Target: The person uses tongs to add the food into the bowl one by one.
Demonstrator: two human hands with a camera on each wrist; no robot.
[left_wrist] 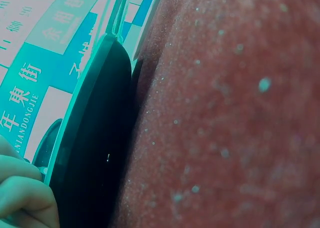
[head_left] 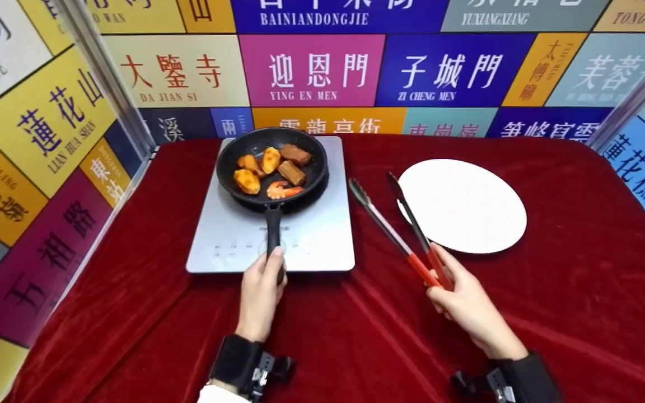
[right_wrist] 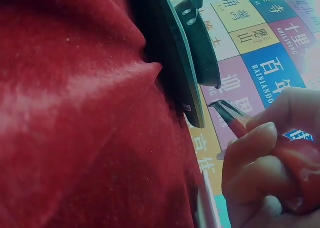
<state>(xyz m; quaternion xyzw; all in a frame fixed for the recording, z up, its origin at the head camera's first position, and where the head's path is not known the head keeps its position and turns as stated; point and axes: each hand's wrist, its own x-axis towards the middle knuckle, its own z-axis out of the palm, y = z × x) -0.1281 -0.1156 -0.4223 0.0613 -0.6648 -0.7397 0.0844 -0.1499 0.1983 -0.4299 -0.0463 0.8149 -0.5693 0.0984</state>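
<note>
A black frying pan (head_left: 272, 167) sits on a silver induction cooker (head_left: 322, 240). It holds several pieces of food, among them a shrimp (head_left: 283, 191) and brown blocks (head_left: 293, 172). My left hand (head_left: 261, 291) grips the end of the pan's black handle (head_left: 273, 229). My right hand (head_left: 462, 296) holds red-handled tongs (head_left: 395, 229) by their red grips, the tips spread apart and pointing toward the back between cooker and plate. In the right wrist view my fingers (right_wrist: 260, 163) curl round the red grip (right_wrist: 300, 165). The left wrist view shows fingers (left_wrist: 25, 193) beside the cooker's dark edge (left_wrist: 95, 153).
An empty white plate (head_left: 462, 204) lies right of the cooker, one tong arm crossing its left rim. A wrinkled red cloth (head_left: 552, 313) covers the table. Walls of coloured sign panels (head_left: 311, 70) close the back and both sides.
</note>
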